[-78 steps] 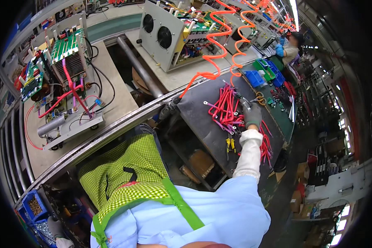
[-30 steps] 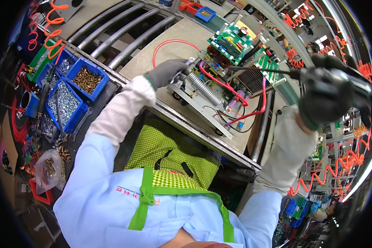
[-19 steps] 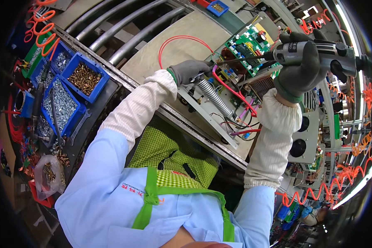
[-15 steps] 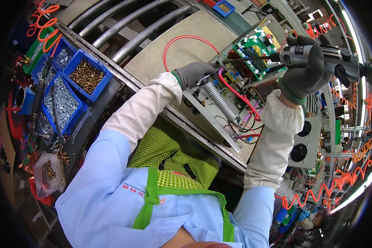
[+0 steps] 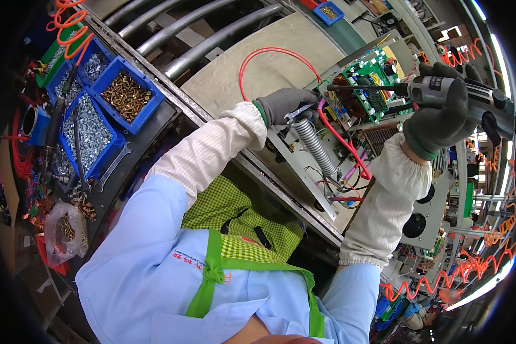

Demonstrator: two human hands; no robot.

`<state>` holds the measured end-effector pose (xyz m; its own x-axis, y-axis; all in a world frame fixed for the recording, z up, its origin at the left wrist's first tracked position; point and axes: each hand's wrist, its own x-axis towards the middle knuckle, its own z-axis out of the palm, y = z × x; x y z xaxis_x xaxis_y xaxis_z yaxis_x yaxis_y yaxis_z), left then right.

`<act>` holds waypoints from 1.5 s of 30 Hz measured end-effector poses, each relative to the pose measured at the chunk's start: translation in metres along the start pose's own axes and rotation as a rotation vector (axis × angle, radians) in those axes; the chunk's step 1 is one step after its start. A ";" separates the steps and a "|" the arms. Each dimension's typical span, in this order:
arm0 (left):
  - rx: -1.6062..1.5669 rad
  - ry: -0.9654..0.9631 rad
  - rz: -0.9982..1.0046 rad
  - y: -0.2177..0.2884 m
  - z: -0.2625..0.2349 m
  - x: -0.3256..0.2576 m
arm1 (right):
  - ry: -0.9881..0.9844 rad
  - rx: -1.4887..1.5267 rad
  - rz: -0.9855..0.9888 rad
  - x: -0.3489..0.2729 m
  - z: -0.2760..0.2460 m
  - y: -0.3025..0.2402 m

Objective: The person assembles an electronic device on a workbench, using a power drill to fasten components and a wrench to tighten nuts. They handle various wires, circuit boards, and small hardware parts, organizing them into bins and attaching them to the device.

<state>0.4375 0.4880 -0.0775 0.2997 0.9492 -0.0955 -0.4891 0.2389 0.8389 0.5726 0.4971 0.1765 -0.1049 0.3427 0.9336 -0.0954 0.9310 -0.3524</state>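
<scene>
My left hand [image 5: 285, 107], in a dark grey glove, is closed around a small silver open-end wrench [image 5: 293, 117] at the edge of a metal chassis [image 5: 304, 172]. My right hand [image 5: 438, 125], gloved too, grips a grey and black power screwdriver [image 5: 432, 90]. Its long dark bit [image 5: 364, 88] points left across the chassis, with the tip close to my left fingertips. What the tip touches is too small to make out. Below my left hand lies a ribbed silver coil [image 5: 315, 148]. A thick red cable [image 5: 341, 135] runs beside it, and a green circuit board [image 5: 374, 86] sits behind.
Blue bins hold brass-coloured screws [image 5: 125, 96] and silver nuts [image 5: 89, 133] at the left, with a loose wrench [image 5: 116, 166] beside them. Metal rollers [image 5: 198, 49] lie at the far side. Orange coiled hoses [image 5: 441, 275] hang at the right, near a grey panel with round black openings [image 5: 414, 225].
The view has shifted slightly, so the bench and chassis appear farther right. More of the wrench shows in my left hand. The screwdriver's bit stays near my left fingertips.
</scene>
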 end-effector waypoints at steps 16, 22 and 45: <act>-0.047 0.116 0.043 0.001 0.014 -0.003 | -0.022 -0.123 0.080 0.002 -0.004 0.006; -0.102 0.148 0.029 0.009 0.028 -0.009 | 0.050 -0.037 0.047 0.000 -0.003 0.014; 0.964 0.159 0.841 -0.023 -0.006 0.014 | 0.019 0.032 0.211 -0.004 0.014 0.024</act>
<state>0.4481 0.4975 -0.1011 0.0566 0.7651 0.6414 0.3273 -0.6212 0.7121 0.5566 0.5162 0.1638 -0.1069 0.5321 0.8399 -0.1044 0.8341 -0.5417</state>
